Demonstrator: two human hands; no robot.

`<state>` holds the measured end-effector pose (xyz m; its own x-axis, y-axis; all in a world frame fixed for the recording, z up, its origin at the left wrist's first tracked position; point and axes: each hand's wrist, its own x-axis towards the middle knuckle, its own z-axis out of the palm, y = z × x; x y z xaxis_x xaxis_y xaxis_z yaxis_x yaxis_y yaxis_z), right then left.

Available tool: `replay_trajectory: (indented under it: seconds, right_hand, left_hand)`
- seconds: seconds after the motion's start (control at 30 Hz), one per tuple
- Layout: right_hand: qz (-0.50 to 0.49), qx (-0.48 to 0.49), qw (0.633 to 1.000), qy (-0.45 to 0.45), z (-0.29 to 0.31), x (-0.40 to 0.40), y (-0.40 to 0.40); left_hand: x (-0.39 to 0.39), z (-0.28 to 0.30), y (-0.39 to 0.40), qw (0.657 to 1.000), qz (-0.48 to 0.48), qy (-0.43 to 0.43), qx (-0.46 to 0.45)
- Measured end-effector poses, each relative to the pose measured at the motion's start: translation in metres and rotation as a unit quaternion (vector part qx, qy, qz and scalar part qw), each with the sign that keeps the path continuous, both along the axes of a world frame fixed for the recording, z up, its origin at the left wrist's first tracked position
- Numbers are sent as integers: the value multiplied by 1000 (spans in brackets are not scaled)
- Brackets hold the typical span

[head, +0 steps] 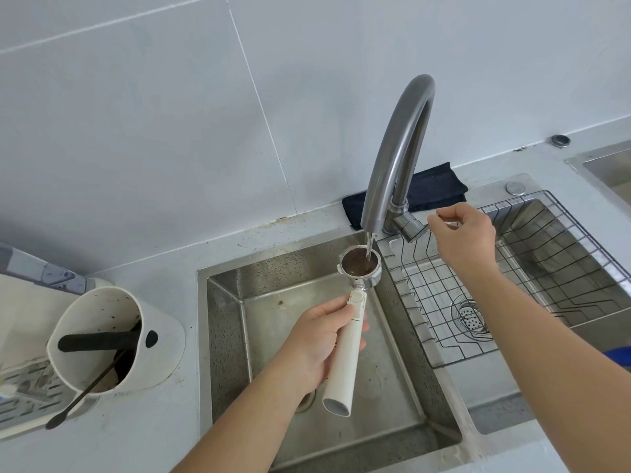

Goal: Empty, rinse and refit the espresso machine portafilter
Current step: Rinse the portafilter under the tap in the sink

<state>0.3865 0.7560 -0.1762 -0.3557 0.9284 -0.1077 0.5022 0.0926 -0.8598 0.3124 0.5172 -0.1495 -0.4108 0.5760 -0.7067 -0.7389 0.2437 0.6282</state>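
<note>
Pale grey wall tiles back a steel sink (440, 435) set in a light counter, and the curved faucet (397, 148) at its rear rim serves as the landmark. Directly under the faucet's spout, a thin stream of water falls into the brown-stained basket of the portafilter (359, 264), whose white handle the left hand (319, 339) grips with fingers wrapped around it, above the basin. Just right of the faucet's base, the right hand (464, 233) hovers at the lever (411, 230) with fingers loosely curled and grasping nothing; a wire rack (420, 298) lies below it, a dark cloth (433, 189) sits behind the faucet, and a white knock box (164, 339) stands far to its left.
</note>
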Motion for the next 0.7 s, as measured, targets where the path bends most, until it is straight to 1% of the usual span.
replay_trajectory:
  seconds: [0.1, 0.2, 0.37, 0.53, 0.7]
  right_hand:
    - [-1, -1, 1000, 2, -1, 0, 0]
    - [-3, -3, 1000, 3, -1, 0, 1]
    - [-4, -2, 1000, 4, -1, 0, 1]
    - [-2, -3, 1000, 5, -1, 0, 0]
    - [-4, 3, 1000, 5, -1, 0, 0]
  left_hand:
    - [0, 0, 3, 999, -19, 21, -20]
    - [-2, -1, 3, 996, -45, 59, -52]
    - [-3, -4, 0, 986, -87, 123, -74]
    - [-2, -6, -5, 976, -107, 171, -80]
    - [-2, -7, -11, 976, -102, 183, -65]
